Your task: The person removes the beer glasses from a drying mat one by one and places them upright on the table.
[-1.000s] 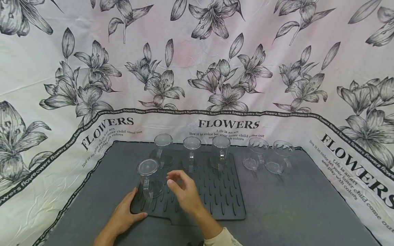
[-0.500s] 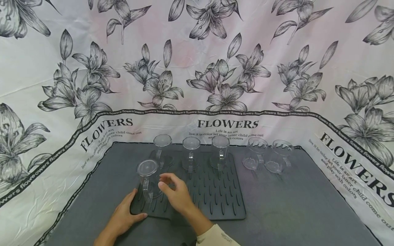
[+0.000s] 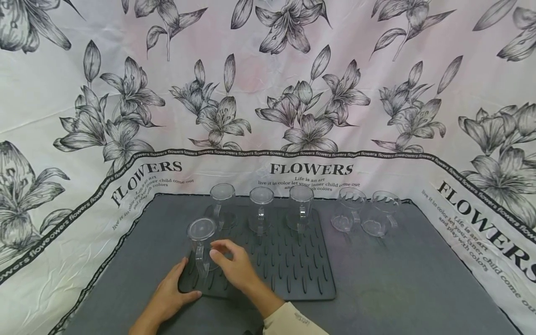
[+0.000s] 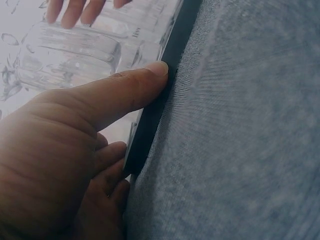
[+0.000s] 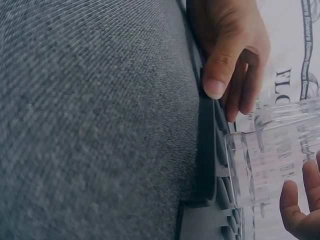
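I see four mugs inverted on mat | two upright mugs on bench, remaining, I judge | left hand: fingers gripping mat corner | right hand: fingers loosely apart beside near-left mug

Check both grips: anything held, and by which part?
Left grip: drying mat, by its near left corner. Right grip: no hold evident, beside an upturned clear mug; contact unclear.

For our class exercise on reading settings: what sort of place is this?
Probably a staged tabletop booth: flower-print cloth closes off the back and both sides of a grey table, where clear mugs stand, four on a dark ridged mat.
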Available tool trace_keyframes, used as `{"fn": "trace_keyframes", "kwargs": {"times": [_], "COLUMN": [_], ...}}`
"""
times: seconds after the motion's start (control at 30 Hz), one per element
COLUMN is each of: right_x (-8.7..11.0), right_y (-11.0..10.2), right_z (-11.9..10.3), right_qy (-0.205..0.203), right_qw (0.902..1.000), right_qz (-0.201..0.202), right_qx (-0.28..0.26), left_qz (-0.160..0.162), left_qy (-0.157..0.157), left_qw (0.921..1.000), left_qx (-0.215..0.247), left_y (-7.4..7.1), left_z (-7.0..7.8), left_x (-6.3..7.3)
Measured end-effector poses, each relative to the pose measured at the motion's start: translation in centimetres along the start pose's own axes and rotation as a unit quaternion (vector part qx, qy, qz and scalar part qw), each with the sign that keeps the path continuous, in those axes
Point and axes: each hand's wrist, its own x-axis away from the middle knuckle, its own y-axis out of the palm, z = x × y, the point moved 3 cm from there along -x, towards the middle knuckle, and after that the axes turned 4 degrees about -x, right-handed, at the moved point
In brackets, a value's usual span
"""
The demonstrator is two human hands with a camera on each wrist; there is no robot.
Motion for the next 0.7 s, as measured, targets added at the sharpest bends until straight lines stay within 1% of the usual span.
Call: {"fn": "trace_keyframes", "kwargs": {"times": [0.3, 0.57, 0.7], "right_x": [-0.2, 0.0, 0.0], "right_y": [0.7, 1.2, 1.2], "right_z": [0.5, 0.5, 0.7], "right_qy": [0.015, 0.029, 0.026], "right_qw": [0.9996, 0.9989, 0.9991], "right_qz": [-0.023, -0.037, -0.033], "right_qx": [0.01, 0.006, 0.003], "left_qz": [-0.003, -0.005, -0.004], "left_qy": [-0.001, -0.001, 0.001], "left_qw": [1.0, 1.0, 1.0], "left_qx": [0.005, -0.002, -0.002], "left_y": [-0.1, 0.0, 0.1], "left_z": [0.1, 0.0, 0.0], "left_x": [0.0, 0.1, 0.0]}}
